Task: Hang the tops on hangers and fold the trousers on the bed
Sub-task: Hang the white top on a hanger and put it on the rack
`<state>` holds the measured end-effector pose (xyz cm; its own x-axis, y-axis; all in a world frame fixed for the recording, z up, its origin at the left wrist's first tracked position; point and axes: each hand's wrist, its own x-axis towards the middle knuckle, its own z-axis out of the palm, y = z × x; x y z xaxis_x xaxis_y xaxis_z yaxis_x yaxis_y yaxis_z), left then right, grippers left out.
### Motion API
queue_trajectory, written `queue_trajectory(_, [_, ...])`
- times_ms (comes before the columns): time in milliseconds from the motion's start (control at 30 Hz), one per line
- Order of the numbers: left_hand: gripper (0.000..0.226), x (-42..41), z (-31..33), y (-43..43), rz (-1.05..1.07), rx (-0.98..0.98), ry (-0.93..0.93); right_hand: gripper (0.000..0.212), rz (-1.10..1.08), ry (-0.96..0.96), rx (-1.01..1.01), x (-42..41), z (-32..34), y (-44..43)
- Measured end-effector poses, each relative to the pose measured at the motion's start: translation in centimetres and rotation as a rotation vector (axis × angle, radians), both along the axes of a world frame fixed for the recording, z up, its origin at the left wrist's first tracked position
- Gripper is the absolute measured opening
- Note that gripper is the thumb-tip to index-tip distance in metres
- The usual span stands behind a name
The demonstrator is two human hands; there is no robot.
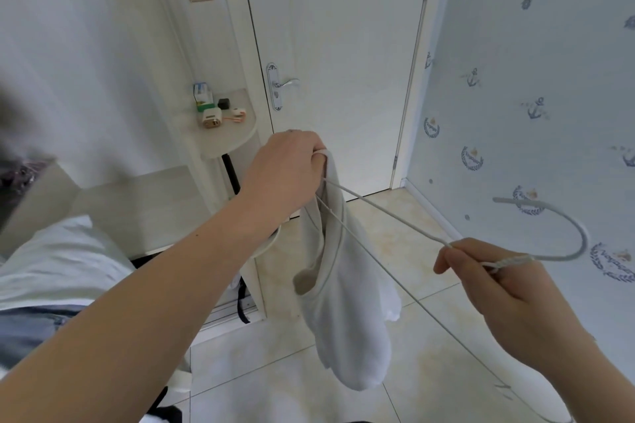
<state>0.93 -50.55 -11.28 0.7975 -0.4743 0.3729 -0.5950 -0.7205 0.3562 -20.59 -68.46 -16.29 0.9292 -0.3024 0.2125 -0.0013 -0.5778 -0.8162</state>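
Top (343, 302): soft, light, limp white knit, dangling above the floor | left hand (288, 165): fingers clenched on its shoulder and one hanger tip | hanger (508, 263): thin, stiff wire | right hand (488, 285): pinching the twisted neck | best hold: probably the neckline seam

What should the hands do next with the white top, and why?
Probably push the hanger deeper into the white top: the left hand grips the top bunched at the wire's far end, most of it dangling below, while the right hand pinches the hanger near its hook.
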Motion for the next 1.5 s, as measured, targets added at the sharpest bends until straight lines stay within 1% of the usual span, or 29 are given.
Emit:
queue_trajectory(133, [0.025, -1.3, 0.5, 0.3, -0.023, -0.016, 0.063, 0.023, 0.045, -0.015, 0.048, 1.2, -0.2, 0.9])
queue_trajectory(233, [0.023, -2.1, 0.9, 0.5, -0.070, -0.098, 0.145, 0.029, 0.097, 0.040, 0.070, 3.6, -1.6, 2.2])
queue_trajectory(300, [0.022, -2.7, 1.0, 0.6, -0.101, -0.107, 0.201, 0.031, 0.122, 0.072, 0.079, 5.5, -2.7, 3.6])
queue_trajectory(367, [0.021, -3.1, 0.9, 0.9, -0.117, -0.075, 0.261, 0.031, 0.127, 0.050, 0.110, 6.9, -3.0, 4.6])
queue_trajectory(467, [0.019, -3.3, 0.6, 1.8, -0.117, -0.008, 0.307, 0.030, 0.139, -0.054, 0.159, 7.8, -3.0, 5.1])
queue_trajectory(533, [0.018, -3.5, 0.5, 2.4, -0.114, -0.002, 0.319, 0.031, 0.167, -0.101, 0.223, 8.4, -3.6, 5.6])
queue_trajectory(667, [0.016, -4.2, -0.6, 2.8, -0.148, -0.065, 0.404, 0.029, 0.282, -0.044, 0.431, 10.4, -6.3, 8.6])
queue_trajectory(767, [0.014, -4.6, -1.6, 4.0, -0.205, -0.046, 0.476, 0.030, 0.346, -0.079, 0.522, 10.7, -6.7, 9.0])
queue_trajectory(800, [0.017, -4.7, -1.8, 4.6, -0.246, -0.023, 0.464, 0.030, 0.357, -0.102, 0.558, 10.7, -6.5, 8.7])
queue_trajectory(833, [0.025, -4.7, -2.0, 5.2, -0.285, 0.020, 0.368, 0.032, 0.363, -0.125, 0.598, 10.6, -6.2, 8.3])
queue_trajectory(867, [0.035, -4.4, -2.2, 5.8, -0.306, 0.094, 0.199, 0.033, 0.372, -0.144, 0.621, 10.6, -5.8, 7.9])
queue_trajectory(900, [0.043, -4.0, -2.2, 6.4, -0.295, 0.208, 0.005, 0.034, 0.390, -0.158, 0.626, 10.7, -5.3, 7.4])
queue_trajectory(933, [0.048, -3.6, -2.2, 6.9, -0.273, 0.319, -0.134, 0.035, 0.415, -0.171, 0.611, 10.9, -4.8, 6.9])
queue_trajectory(967, [0.051, -3.1, -2.1, 7.4, -0.258, 0.397, -0.186, 0.035, 0.440, -0.183, 0.582, 11.0, -4.4, 6.3])
queue_trajectory(1033, [0.056, -2.5, -2.4, 8.1, -0.250, 0.444, -0.193, 0.034, 0.457, -0.214, 0.514, 11.5, -3.7, 5.3])
queue_trajectory(1133, [0.062, -3.8, -3.4, 7.2, -0.177, 0.501, -0.140, 0.040, 0.396, -0.270, 0.530, 12.6, -3.9, 4.8])
queue_trajectory(1167, [0.058, -4.4, -3.9, 6.6, -0.155, 0.533, -0.103, 0.043, 0.383, -0.276, 0.510, 12.9, -4.1, 5.1])
queue_trajectory(1233, [0.041, -5.3, -4.9, 5.3, -0.140, 0.563, -0.033, 0.045, 0.384, -0.286, 0.427, 13.4, -4.7, 5.9])
queue_trajectory(1267, [0.037, -5.3, -5.3, 5.0, -0.139, 0.560, -0.013, 0.046, 0.380, -0.283, 0.410, 13.6, -5.0, 6.1])
queue_trajectory(1333, [0.044, -4.4, -6.4, 5.4, -0.159, 0.493, 0.043, 0.047, 0.354, -0.258, 0.435, 13.6, -5.4, 5.8])
queue_trajectory(1400, [0.053, -3.6, -7.6, 6.4, -0.163, 0.328, 0.125, 0.042, 0.299, -0.291, 0.386, 13.4, -6.0, 4.7])
queue_trajectory(1433, [0.051, -3.4, -8.0, 6.9, -0.143, 0.219, 0.146, 0.037, 0.240, -0.338, 0.316, 13.1, -6.3, 3.9])
queue_trajectory(1500, [0.035, -3.1, -8.6, 7.6, -0.079, 0.033, 0.104, 0.028, 0.081, -0.429, 0.154, 12.0, -7.3, 2.8])
